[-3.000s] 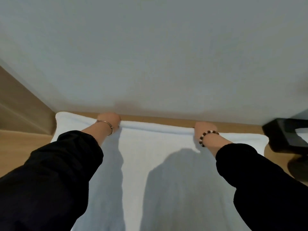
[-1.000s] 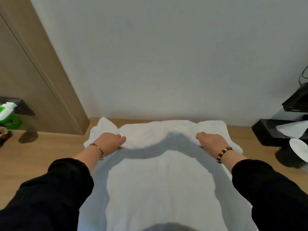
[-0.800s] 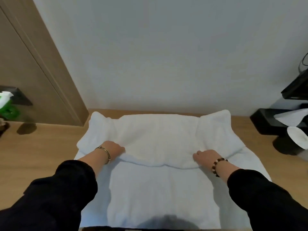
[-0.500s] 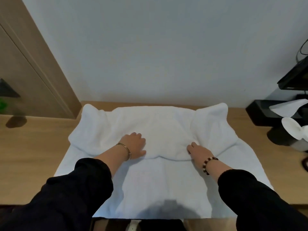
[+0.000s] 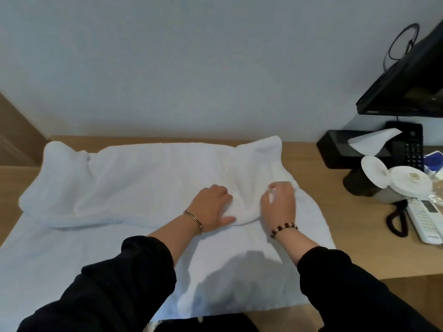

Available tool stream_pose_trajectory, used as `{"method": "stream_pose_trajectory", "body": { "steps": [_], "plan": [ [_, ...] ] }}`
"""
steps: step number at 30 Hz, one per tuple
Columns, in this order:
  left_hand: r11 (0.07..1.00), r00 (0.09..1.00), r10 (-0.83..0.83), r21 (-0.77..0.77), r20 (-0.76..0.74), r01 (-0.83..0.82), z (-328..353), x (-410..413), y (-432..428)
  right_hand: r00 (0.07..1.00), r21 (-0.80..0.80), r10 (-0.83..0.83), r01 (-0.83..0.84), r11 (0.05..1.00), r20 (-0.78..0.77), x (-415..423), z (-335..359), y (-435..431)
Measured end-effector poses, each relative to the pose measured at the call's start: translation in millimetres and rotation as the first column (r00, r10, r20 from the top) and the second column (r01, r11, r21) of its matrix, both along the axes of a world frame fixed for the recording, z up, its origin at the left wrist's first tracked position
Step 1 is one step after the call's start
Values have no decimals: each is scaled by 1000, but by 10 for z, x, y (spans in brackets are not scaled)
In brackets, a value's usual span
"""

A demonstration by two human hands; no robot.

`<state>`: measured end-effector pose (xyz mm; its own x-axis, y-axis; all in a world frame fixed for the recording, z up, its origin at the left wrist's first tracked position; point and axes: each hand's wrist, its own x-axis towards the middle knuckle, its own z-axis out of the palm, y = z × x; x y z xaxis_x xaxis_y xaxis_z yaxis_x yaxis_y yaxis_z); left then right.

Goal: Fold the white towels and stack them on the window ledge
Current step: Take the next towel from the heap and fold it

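A white towel [image 5: 134, 178] lies spread over the wooden desk [image 5: 374, 255], its far half folded loosely toward me in a rumpled layer. My left hand [image 5: 212, 207] rests palm down on the fold's near edge, thumb spread, fingers slightly bent. Just to its right, my right hand [image 5: 279, 204] sits on the same edge with curled fingers, and a bit of white cloth shows between thumb and forefinger. Both hands are right of the towel's middle. Black sleeves cover my forearms.
At the right stand a black tissue box [image 5: 340, 149], a black phone [image 5: 408, 149], two cups with white lids [image 5: 407, 184], a white remote [image 5: 425, 220] and a dark screen [image 5: 407, 77]. A grey wall runs behind the desk; a wooden panel [image 5: 14, 130] stands at the left.
The far edge of the towel was pulled toward me and laid over the near half. Since then both hands have slid to the right along the fold and come closer together.
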<state>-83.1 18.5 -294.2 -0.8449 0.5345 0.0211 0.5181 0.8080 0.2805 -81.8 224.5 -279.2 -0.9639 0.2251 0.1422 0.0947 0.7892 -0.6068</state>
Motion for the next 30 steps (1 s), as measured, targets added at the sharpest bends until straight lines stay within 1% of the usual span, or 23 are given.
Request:
{"method": "stream_pose_trajectory", "body": {
  "steps": [1,2,3,4,5,6,7,9,10,11,12,13,14,16,17,19,20,21,23,25,26,27,30],
  "plan": [
    [998,999,-49,-42,-19,48,-35,23,141,979,-88,-201,202,975,28,-30,51,121],
    [991,997,-74,-110,-18,71,-61,56,271,928,-187,-353,370,910,119,-73,72,245],
    [985,997,-70,-163,-23,65,-80,85,390,865,-289,-432,495,820,256,-113,79,348],
    [983,999,-25,-184,-23,20,-101,104,481,813,-377,-435,570,730,387,-161,58,440],
    [983,999,43,-178,-25,-47,-116,120,544,786,-461,-379,601,653,489,-197,69,484],
    [985,994,101,-136,-28,-104,-125,129,574,796,-540,-293,583,607,530,-244,76,530],
    [987,989,141,-72,-36,-144,-137,126,586,821,-593,-224,541,596,524,-290,108,558],
    [985,986,164,54,-20,-163,-149,104,563,877,-677,-122,440,591,464,-343,214,560],
    [980,984,178,87,17,-179,-131,85,540,906,-746,-28,365,557,423,-354,268,554],
    [971,977,206,108,57,-211,-129,57,518,927,-829,102,270,489,362,-341,338,550],
    [954,957,252,128,143,-271,-113,41,501,927,-886,238,165,434,289,-303,395,556],
    [921,918,309,164,250,-355,-103,21,474,904,-912,365,58,407,221,-260,418,574],
    [851,855,360,244,373,-465,-67,16,442,860,-910,473,-25,413,192,-199,462,581],
    [632,720,383,405,578,-661,-32,-13,347,753,-898,619,-88,432,223,-119,487,639],
    [567,685,361,435,633,-700,-26,-22,292,708,-910,659,-57,411,254,-97,481,667],
    [569,660,290,430,693,-701,1,-46,213,674,-937,661,151,314,330,-108,476,697],
    [572,646,267,422,715,-703,34,-50,195,685,-924,621,291,248,382,-140,453,724],
    [548,621,248,421,744,-723,57,-58,191,705,-898,565,402,180,429,-184,425,771],
    [450,555,216,422,803,-787,58,-85,182,743,-853,456,517,73,490,-307,383,887],
    [357,501,194,414,844,-837,45,-98,150,754,-834,406,550,42,517,-450,362,960],
    [337,488,190,411,852,-847,13,-111,123,746,-830,407,556,55,527,-538,346,977],
    [319,480,181,410,858,-854,-19,-119,109,730,-824,419,560,85,540,-635,333,970],
    [287,460,163,405,872,-868,-84,-122,121,681,-818,460,527,232,570,-913,328,835]
  ]
}}
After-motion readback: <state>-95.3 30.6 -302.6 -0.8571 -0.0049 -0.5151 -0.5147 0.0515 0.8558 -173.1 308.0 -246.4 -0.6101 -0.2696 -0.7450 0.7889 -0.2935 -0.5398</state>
